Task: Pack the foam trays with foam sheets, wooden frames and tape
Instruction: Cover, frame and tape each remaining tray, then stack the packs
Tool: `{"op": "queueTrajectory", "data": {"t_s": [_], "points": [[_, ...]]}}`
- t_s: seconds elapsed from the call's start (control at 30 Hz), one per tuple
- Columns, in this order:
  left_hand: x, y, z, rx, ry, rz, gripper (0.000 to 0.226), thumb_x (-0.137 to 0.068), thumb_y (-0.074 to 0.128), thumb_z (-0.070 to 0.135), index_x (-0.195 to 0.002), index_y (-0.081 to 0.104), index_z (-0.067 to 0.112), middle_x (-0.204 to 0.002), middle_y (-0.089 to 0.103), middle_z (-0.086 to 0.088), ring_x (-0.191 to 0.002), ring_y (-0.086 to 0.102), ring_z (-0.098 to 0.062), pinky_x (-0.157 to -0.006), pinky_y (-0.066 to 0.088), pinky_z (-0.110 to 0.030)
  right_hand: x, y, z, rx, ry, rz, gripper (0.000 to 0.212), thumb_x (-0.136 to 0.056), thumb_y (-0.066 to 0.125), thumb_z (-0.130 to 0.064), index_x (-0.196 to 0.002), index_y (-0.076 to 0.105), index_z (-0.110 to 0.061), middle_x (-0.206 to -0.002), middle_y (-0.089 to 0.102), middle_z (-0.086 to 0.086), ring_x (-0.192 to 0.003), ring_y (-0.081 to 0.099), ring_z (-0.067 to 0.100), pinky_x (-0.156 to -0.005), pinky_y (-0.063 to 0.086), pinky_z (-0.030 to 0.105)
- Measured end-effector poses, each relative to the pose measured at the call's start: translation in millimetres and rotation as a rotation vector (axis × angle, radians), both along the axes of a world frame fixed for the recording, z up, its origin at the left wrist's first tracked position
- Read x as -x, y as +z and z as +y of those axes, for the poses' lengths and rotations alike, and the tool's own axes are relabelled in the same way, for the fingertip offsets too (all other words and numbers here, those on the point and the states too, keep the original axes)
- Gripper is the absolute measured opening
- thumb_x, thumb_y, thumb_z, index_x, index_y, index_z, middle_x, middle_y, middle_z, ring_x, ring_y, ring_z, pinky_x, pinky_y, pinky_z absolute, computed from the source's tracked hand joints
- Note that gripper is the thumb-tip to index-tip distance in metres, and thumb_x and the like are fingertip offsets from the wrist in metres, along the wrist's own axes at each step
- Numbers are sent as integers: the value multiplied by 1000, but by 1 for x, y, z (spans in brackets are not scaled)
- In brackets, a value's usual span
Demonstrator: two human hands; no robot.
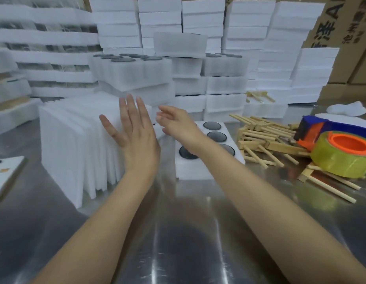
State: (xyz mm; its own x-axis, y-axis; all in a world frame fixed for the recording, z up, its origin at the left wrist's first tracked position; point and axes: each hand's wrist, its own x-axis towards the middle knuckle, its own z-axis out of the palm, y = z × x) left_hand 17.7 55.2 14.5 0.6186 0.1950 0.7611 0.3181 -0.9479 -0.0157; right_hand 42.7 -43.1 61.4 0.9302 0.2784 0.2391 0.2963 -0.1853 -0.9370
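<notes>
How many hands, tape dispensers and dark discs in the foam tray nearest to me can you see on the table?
Hands: 2, the left hand and the right hand
Tape dispenser: 1
Dark discs showing in the near foam tray: 4, and the right arm may hide more
Total: 7

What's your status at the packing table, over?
Left hand open at upright foam sheets, right hand open above foam tray. Tray uncovered, dark discs showing. Untouched at right: wooden frames, tape dispenser. Nothing in the way.
</notes>
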Motion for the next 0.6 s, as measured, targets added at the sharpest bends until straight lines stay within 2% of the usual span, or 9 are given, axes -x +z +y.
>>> {"op": "queueTrajectory", "data": {"t_s": [0.03, 0.1, 0.23, 0.3, 0.37, 0.47, 0.53, 0.6], "points": [[-1, 0, 3, -2, -2, 23, 71, -91, 48, 11, -151, 10, 5, -156, 22, -15, -146, 16, -31, -106, -4, -66, -4, 1, 10, -57, 21, 29, 36, -96, 53, -5, -132, 53, -2, -123, 61, 11, -114, 57, 17, -100, 44, 34], [-1, 1, 6, 19, -29, 31, 66, -88, 46, 7, -149, 20, 6, -147, 34, -14, -141, 26, -31, -107, -7, -64, -10, -2, 23, -172, 75, 72, 29, -94, 56, -3, -122, 61, -1, -106, 68, 14, -96, 60, 19, -90, 49, 38], [-5, 4, 9, 43, -54, -34, 57, -78, 44, -2, -135, 41, 3, -130, 48, -14, -131, 40, -32, -110, -3, -62, -17, -11, 26, -308, 81, 60, 29, -92, 59, 1, -121, 63, 4, -113, 67, 26, -93, 64, 22, -86, 55, 31], [-6, 3, 10, 49, -69, -65, 46, -86, 42, 4, -132, 45, 4, -128, 51, -13, -130, 41, -31, -111, 1, -62, -19, -11, 24, -357, 73, 56, 29, -92, 57, 2, -120, 62, 5, -111, 67, 24, -93, 63, 22, -89, 54, 33], [-9, 2, 10, 57, -88, -76, 42, -97, 40, 19, -135, 42, 2, -132, 50, -15, -133, 40, -31, -112, 1, -61, -18, -6, 19, -412, 30, 28, 29, -92, 58, 2, -121, 62, 4, -105, 68, 18, -90, 64, 19, -87, 54, 31], [-10, 0, 9, 62, -105, -64, 55, -101, 32, 33, -143, 32, -2, -141, 44, -20, -137, 34, -33, -111, -5, -61, -12, 6, 2, -358, -108, -166, 29, -87, 66, 1, -116, 66, 3, -104, 71, 11, -90, 68, 12, -82, 56, 24], [-10, 0, 8, 72, -116, -76, 58, -102, 30, 35, -145, 28, -4, -143, 42, -21, -139, 31, -34, -110, -7, -62, 0, 11, -14, -265, -151, -370, 19, -84, 67, 4, -101, 73, -1, -91, 73, -1, -84, 69, 3, -72, 54, 16], [-10, 0, 7, 88, -126, -81, 59, -102, 28, 36, -145, 28, -5, -143, 41, -21, -139, 30, -35, -110, -9, -62, 12, 11, -36, -285, -147, -502, 22, -82, 59, 12, -83, 73, -6, -82, 71, -2, -78, 71, 9, -73, 57, 24]]}}
